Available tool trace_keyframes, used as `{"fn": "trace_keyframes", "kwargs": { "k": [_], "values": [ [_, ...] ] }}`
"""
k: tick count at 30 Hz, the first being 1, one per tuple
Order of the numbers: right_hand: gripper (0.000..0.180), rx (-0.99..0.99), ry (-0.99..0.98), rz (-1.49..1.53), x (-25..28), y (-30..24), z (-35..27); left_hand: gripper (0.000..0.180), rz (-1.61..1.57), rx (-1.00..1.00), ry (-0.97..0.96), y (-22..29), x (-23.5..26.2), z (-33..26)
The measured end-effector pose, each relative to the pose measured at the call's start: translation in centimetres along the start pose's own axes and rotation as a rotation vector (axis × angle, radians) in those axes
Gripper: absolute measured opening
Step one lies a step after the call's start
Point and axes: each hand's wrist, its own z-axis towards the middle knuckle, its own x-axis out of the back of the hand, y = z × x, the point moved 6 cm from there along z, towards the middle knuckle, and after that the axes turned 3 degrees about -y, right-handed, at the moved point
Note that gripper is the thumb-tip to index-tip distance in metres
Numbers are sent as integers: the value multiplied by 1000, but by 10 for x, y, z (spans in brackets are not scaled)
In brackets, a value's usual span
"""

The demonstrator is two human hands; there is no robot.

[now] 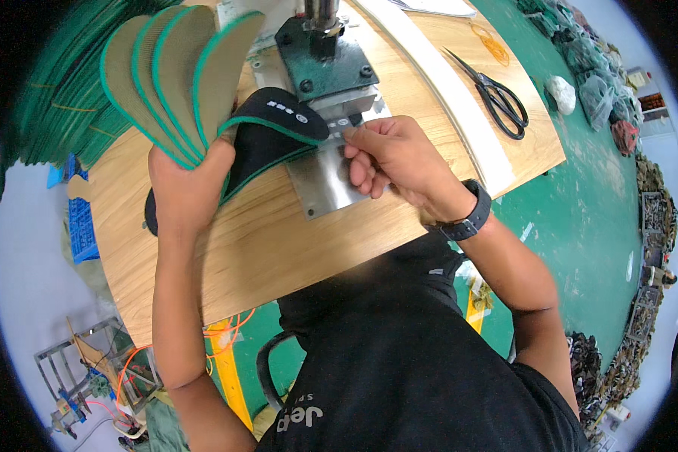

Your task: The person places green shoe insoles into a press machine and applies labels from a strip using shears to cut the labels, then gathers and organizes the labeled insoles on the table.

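Observation:
My left hand (184,184) is closed round the narrow ends of several fanned-out insoles (177,71), olive-tan with green edges. Beside it, black insoles (271,143) with green edging reach toward the press, and white print shows on the upper one. My right hand (395,158) is at the tip of the black insole, thumb and forefinger pinched together. What they pinch, if anything, is too small to make out. Right above stands a press (328,64) with a dark bolted plate and a metal block. Its steel base plate (328,184) lies beneath the insole tip and my right hand.
Black-handled scissors (497,98) and yellow rubber bands (490,45) lie on the wooden table (279,260), right of a curved white strip (444,83). Large stacks of green-edged insoles (60,90) stand at the far left. Bagged goods (595,75) line the green floor at right.

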Motion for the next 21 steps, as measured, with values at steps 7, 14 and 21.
{"fn": "trace_keyframes", "kwargs": {
  "k": [7,14,21],
  "values": [
    [26,16,20,-11,-2,-2,-2,68,299,46,-239,-3,-19,1],
    [24,89,30,-47,-6,-5,-7,76,528,-70,-334,11,-33,-1],
    [23,150,122,102,20,2,-32,45,205,48,-219,4,-15,4]
  ]
}}
